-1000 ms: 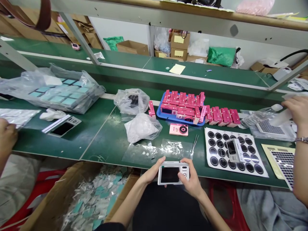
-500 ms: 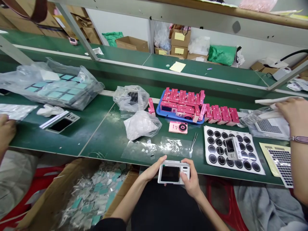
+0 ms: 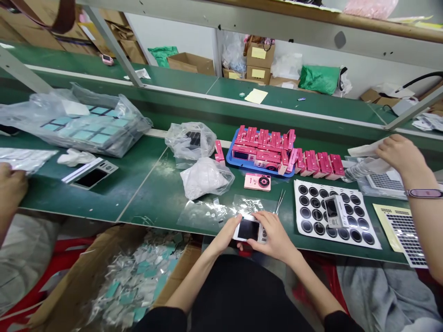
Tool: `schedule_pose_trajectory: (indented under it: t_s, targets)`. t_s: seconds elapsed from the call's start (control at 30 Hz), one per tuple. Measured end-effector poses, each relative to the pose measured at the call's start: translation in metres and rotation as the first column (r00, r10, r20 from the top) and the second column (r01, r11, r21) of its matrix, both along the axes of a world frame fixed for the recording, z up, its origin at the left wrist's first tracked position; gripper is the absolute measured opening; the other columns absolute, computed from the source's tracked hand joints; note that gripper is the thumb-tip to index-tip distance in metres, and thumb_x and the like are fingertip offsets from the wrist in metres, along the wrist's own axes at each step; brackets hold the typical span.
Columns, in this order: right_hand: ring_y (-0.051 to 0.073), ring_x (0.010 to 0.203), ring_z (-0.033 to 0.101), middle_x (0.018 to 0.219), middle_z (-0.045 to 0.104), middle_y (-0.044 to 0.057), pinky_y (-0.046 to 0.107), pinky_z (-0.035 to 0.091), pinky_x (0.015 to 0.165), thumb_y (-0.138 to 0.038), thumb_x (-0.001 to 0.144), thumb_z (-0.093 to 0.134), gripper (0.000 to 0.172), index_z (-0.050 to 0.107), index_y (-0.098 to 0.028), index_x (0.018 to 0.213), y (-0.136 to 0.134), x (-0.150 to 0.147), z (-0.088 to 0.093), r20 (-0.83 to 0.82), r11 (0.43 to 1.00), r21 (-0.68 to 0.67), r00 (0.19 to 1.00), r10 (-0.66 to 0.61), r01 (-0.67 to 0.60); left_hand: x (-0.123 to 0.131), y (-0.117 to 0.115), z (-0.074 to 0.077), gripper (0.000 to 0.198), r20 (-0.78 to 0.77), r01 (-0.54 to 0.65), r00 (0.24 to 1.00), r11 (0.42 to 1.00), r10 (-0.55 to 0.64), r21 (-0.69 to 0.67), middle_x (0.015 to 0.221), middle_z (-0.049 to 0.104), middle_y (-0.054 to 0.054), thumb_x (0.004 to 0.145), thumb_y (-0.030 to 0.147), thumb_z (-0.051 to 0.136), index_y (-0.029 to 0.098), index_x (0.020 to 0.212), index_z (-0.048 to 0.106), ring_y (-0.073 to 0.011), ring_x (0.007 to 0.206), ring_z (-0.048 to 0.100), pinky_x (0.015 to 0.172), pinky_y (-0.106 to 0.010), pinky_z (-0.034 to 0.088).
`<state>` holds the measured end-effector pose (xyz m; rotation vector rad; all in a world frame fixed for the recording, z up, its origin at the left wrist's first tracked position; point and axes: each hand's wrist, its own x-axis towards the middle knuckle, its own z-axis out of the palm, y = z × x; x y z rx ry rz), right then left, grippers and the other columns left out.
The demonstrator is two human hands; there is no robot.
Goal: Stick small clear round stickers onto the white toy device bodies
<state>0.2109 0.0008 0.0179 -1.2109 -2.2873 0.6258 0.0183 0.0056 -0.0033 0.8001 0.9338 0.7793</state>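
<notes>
Between my hands at the table's front edge is a white and silver digital camera (image 3: pixel 248 229), its dark screen facing me. My left hand (image 3: pixel 225 234) grips its left end. My right hand (image 3: pixel 274 234) wraps round the right end, with fingers along the top and the thumb at the lower edge, partly covering the buttons. Just beyond lie a clear plastic sheet (image 3: pixel 199 213) with small bits on it and a pair of tweezers (image 3: pixel 280 202). A pink camera (image 3: pixel 257 181) lies flat farther back, lens side up.
Pink cameras fill a blue tray (image 3: pixel 230 161), and several more stand beside it. Right: a sheet of black round stickers (image 3: pixel 370 230) under a silver camera (image 3: pixel 335 211). A co-worker's hand (image 3: pixel 401 154) holds plastic there; another's hand (image 3: pixel 12 186) is far left. Below, a carton (image 3: pixel 69 281) holds film scraps.
The camera has risen slightly toward the table, tilting a little. My right hand has moved over its top and right end. The co-worker's hand at right has shifted left.
</notes>
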Motion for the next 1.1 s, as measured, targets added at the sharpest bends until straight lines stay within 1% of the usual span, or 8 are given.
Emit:
schedule_pose_trajectory:
  t_s: [0.13, 0.3, 0.47, 0.57, 0.7, 0.83, 0.93, 1.1]
  targets:
    - [0.031, 0.11, 0.058, 0.124, 0.063, 0.018, 0.053, 0.037, 0.104, -0.047, 0.084, 0.063, 0.072, 0.042, -0.014, 0.145, 0.006, -0.004, 0.0, 0.164, 0.986, 0.155, 0.986, 0.042, -0.068, 0.006, -0.002, -0.007, 0.073, 0.018, -0.022, 1.0, 1.0, 0.022, -0.018, 0.038, 0.051, -0.001, 0.08, 0.082, 0.044, 0.013, 0.063, 0.061, -0.0121, 0.033, 0.045, 0.039, -0.025, 0.041]
    - [0.031, 0.109, 0.059, 0.121, 0.064, 0.017, 0.053, 0.035, 0.105, -0.046, 0.088, 0.057, 0.064, 0.047, -0.011, 0.14, 0.01, -0.005, -0.008, 0.192, 0.984, 0.167, 0.981, 0.036, -0.069, 0.01, 0.0, -0.016, 0.074, 0.035, -0.074, 0.997, 0.997, 0.074, -0.012, 0.036, 0.045, 0.001, 0.08, 0.084, 0.042, 0.015, 0.06, 0.058, -0.0097, 0.032, 0.04, 0.038, -0.023, 0.038]
    - [0.025, 0.107, 0.061, 0.113, 0.068, 0.009, 0.046, 0.039, 0.101, -0.043, 0.099, 0.037, 0.042, 0.059, -0.022, 0.128, 0.019, 0.0, -0.007, 0.019, 0.996, -0.086, 1.0, -0.022, 0.024, 0.011, 0.003, -0.016, 0.075, 0.053, -0.067, 0.996, 0.998, 0.066, 0.003, 0.036, 0.044, 0.002, 0.08, 0.084, 0.042, 0.013, 0.065, 0.062, -0.0098, 0.032, 0.04, 0.037, -0.023, 0.036]
    - [0.024, 0.107, 0.063, 0.11, 0.072, 0.008, 0.043, 0.041, 0.098, -0.044, 0.102, 0.028, 0.047, 0.066, -0.023, 0.119, 0.026, 0.001, -0.004, -0.092, 0.966, -0.238, 0.988, -0.127, 0.102, 0.011, 0.003, -0.016, 0.077, 0.064, -0.054, 0.997, 0.999, 0.054, 0.0, 0.037, 0.046, 0.002, 0.08, 0.084, 0.043, 0.011, 0.069, 0.065, -0.0109, 0.033, 0.044, 0.037, -0.023, 0.036]
    - [0.026, 0.107, 0.064, 0.106, 0.074, 0.008, 0.044, 0.041, 0.099, -0.047, 0.103, 0.026, 0.051, 0.066, -0.022, 0.123, 0.031, 0.0, 0.001, -0.115, 0.943, -0.29, 0.973, -0.201, 0.16, 0.011, 0.003, -0.016, 0.078, 0.084, -0.055, 0.995, 0.998, 0.056, -0.02, 0.036, 0.046, 0.002, 0.078, 0.086, 0.042, 0.012, 0.068, 0.063, -0.0111, 0.033, 0.045, 0.038, -0.023, 0.039]
    - [0.025, 0.114, 0.06, 0.12, 0.068, 0.009, 0.05, 0.034, 0.108, -0.047, 0.1, 0.039, 0.045, 0.054, -0.024, 0.136, 0.025, -0.004, 0.009, -0.01, 0.976, -0.211, 0.998, -0.055, 0.052, 0.008, 0.004, -0.017, 0.08, 0.096, -0.062, 0.993, 0.997, 0.065, -0.04, 0.036, 0.045, 0.002, 0.074, 0.09, 0.04, 0.014, 0.062, 0.06, -0.0109, 0.032, 0.045, 0.039, -0.024, 0.041]
    - [0.029, 0.124, 0.053, 0.135, 0.058, 0.013, 0.054, 0.029, 0.112, -0.047, 0.092, 0.056, 0.062, 0.04, -0.024, 0.146, 0.018, -0.009, 0.013, 0.133, 0.993, -0.105, 0.989, 0.071, -0.057, 0.006, 0.005, -0.016, 0.081, 0.096, -0.081, 0.992, 0.996, 0.085, -0.045, 0.036, 0.045, 0.002, 0.073, 0.092, 0.039, 0.014, 0.059, 0.058, -0.0109, 0.033, 0.045, 0.04, -0.024, 0.043]
    - [0.029, 0.124, 0.053, 0.136, 0.057, 0.014, 0.053, 0.034, 0.109, -0.042, 0.093, 0.054, 0.069, 0.026, -0.024, 0.153, 0.014, -0.017, 0.006, 0.225, 0.996, 0.002, 0.971, 0.084, -0.087, 0.002, 0.008, -0.015, 0.079, 0.072, -0.119, 0.99, 0.992, 0.121, -0.036, 0.037, 0.048, 0.001, 0.072, 0.09, 0.044, 0.014, 0.059, 0.059, -0.0098, 0.033, 0.043, 0.039, -0.024, 0.04]
